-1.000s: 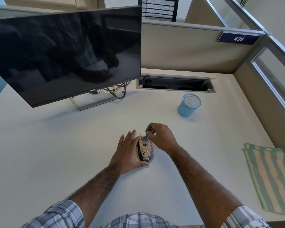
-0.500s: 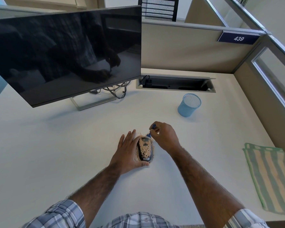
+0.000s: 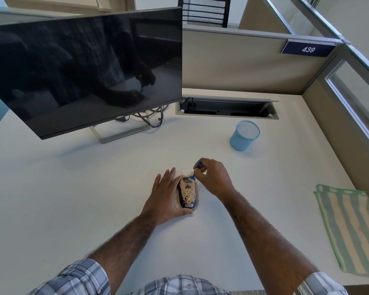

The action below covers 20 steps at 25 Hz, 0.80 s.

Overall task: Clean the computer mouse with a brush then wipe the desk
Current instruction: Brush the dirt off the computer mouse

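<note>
1. Right hand point(image 3: 213, 179): fingers curled in, pinching the little blue brush point(image 3: 196, 171) near the top of its handle like a pen. The bristle end is down at the front-right corner of the mouse point(image 3: 186, 193)
2. Left hand point(image 3: 165, 196): fingers laid fairly straight along the mouse's left side, thumb hooked round the near end, so it's pinning the mouse flat on the desk point(image 3: 94, 188)
3. What changed: a second ago the bristles were on top of the front end. Since then they've flicked outward to the front-right edge, and the right hand has slid a touch right with them. The left hand hasn't budged
4. What that means, imo: brushing has only just got going. The strip by the wheel looks darker, but the rest of the shell is still caked in tan crumbs point(image 3: 184, 173), with more scattered on the desk around the front and right side. So lots of strokes left, and the wipe hasn't started
5. Orientation: the mouse's long axis runs near-to-far, leaning slightly. The button end points away toward the monitor point(image 3: 83, 71) and the logo end faces the person
6. Further out: the blue mesh pen cup point(image 3: 244, 136) is well apart at far right, and the striped cloth point(image 3: 349, 226) lies untouched by the desk's right edge
</note>
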Each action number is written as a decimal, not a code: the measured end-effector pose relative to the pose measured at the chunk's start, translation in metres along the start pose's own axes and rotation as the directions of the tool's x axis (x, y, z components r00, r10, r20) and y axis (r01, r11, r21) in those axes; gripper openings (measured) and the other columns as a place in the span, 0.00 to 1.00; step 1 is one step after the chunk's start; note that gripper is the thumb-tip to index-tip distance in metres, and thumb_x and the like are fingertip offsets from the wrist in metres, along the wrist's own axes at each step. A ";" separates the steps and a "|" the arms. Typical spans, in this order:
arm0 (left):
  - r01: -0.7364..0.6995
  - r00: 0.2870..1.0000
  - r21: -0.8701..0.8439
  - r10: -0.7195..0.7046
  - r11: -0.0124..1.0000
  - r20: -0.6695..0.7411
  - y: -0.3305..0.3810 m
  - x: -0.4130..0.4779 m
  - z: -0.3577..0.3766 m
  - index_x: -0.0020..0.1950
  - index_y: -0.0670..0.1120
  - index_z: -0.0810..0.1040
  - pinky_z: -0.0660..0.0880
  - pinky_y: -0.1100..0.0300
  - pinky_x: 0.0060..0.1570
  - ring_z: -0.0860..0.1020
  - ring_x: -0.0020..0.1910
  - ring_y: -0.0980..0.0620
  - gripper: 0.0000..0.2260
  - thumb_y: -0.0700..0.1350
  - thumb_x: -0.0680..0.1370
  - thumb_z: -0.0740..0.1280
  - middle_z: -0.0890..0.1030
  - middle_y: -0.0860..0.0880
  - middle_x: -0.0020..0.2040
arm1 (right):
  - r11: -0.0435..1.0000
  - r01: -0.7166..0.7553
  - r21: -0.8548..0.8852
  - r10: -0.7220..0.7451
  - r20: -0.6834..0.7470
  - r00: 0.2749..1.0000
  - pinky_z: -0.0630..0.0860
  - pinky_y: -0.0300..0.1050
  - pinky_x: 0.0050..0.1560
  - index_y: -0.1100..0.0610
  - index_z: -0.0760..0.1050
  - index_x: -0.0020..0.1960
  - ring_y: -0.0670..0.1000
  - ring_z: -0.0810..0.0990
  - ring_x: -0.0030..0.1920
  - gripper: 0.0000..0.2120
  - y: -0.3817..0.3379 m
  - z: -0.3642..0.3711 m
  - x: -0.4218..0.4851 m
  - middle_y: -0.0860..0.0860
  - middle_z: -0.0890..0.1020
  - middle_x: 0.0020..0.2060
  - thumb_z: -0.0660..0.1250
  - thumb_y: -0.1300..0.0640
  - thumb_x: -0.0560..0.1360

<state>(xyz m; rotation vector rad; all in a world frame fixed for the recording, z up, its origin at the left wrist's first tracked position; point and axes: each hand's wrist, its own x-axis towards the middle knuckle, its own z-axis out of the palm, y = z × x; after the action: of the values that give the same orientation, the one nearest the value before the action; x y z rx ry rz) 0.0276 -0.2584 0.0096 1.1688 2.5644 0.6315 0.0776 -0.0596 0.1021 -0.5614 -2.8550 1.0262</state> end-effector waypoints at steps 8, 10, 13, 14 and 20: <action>0.004 1.000 -0.004 -0.004 1.000 0.009 0.002 0.000 -0.002 0.82 0.50 0.53 0.39 0.46 0.81 0.40 0.83 0.50 0.55 0.80 0.64 0.65 0.44 0.48 0.85 | 1.000 -0.003 0.024 0.003 -0.021 1.000 0.80 0.51 0.45 0.52 0.81 0.46 0.49 0.80 0.43 0.04 0.004 -0.001 -0.006 0.48 0.84 0.40 0.68 0.58 0.74; 0.000 1.000 -0.006 0.000 1.000 0.001 0.001 -0.001 -0.002 0.81 0.49 0.55 0.39 0.46 0.81 0.41 0.83 0.50 0.55 0.79 0.65 0.66 0.45 0.47 0.85 | 1.000 -0.017 0.024 0.018 -0.030 0.999 0.80 0.50 0.46 0.52 0.82 0.47 0.49 0.80 0.44 0.05 0.005 -0.002 -0.006 0.48 0.84 0.40 0.67 0.57 0.75; -0.002 1.000 -0.010 0.002 1.000 -0.002 0.001 -0.001 -0.001 0.82 0.49 0.55 0.39 0.46 0.81 0.41 0.83 0.50 0.55 0.79 0.65 0.66 0.45 0.47 0.85 | 0.998 -0.009 0.063 0.012 -0.039 0.999 0.79 0.47 0.45 0.52 0.82 0.47 0.47 0.81 0.43 0.04 0.006 -0.003 -0.010 0.47 0.84 0.40 0.68 0.57 0.74; 0.000 1.000 -0.010 0.000 1.000 -0.002 0.001 -0.001 -0.001 0.82 0.50 0.54 0.39 0.47 0.81 0.41 0.83 0.50 0.55 0.79 0.65 0.66 0.45 0.48 0.85 | 0.997 0.000 0.083 0.003 -0.035 0.999 0.79 0.46 0.44 0.52 0.82 0.46 0.46 0.81 0.42 0.04 0.006 -0.003 -0.011 0.46 0.84 0.40 0.69 0.58 0.74; 0.002 1.000 0.001 -0.002 1.000 0.005 0.001 0.000 -0.002 0.82 0.50 0.53 0.37 0.48 0.80 0.40 0.83 0.50 0.55 0.79 0.65 0.66 0.44 0.48 0.85 | 0.995 0.001 0.101 0.004 -0.054 0.999 0.79 0.46 0.46 0.52 0.82 0.47 0.45 0.80 0.44 0.05 0.006 -0.003 -0.012 0.46 0.84 0.41 0.69 0.58 0.75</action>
<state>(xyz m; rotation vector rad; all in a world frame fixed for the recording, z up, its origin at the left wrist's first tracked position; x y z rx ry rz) 0.0280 -0.2581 0.0116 1.1662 2.5614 0.6260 0.0913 -0.0580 0.1017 -0.5738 -2.7380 1.1299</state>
